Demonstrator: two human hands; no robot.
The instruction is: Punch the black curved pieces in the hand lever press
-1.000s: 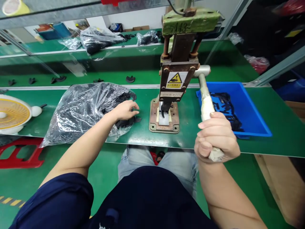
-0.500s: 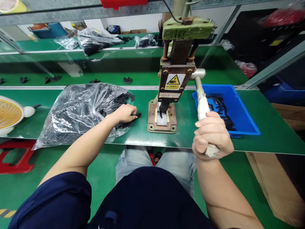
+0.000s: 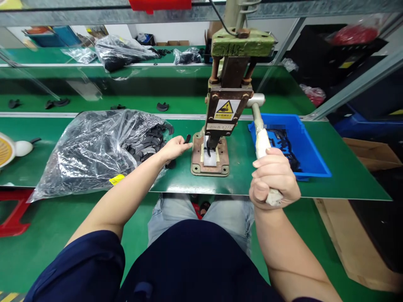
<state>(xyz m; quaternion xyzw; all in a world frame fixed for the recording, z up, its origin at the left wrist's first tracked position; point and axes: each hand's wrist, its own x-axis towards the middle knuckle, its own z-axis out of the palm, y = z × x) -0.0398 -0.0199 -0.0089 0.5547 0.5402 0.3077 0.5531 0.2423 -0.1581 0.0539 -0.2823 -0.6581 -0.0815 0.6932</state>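
Between the fingers of my left hand [image 3: 174,149] is a small curved black piece [image 3: 187,139], held just left of the hand press [image 3: 225,111]. My right hand [image 3: 275,178] wraps around the press's lever handle [image 3: 262,144], whose grip is covered in whitish wrapping. Under the press ram, a dark curved piece [image 3: 208,150] shows over the metal plate [image 3: 210,160] on the base. A clear plastic bag [image 3: 85,147] lies to the left, its mouth spilling many black curved pieces [image 3: 146,140] beside my left wrist.
A blue bin [image 3: 310,144] with black parts stands right of the press. Several loose black pieces [image 3: 163,106] lie along the back strip of the green bench. A white and yellow fan-like object [image 3: 8,149] sits at the far left. Another filled bag [image 3: 121,52] rests behind.
My left hand has moved from the bag's mouth up and right toward the press, with a black piece now showing in its fingers. The right hand stays on the lever; the view has shifted slightly.
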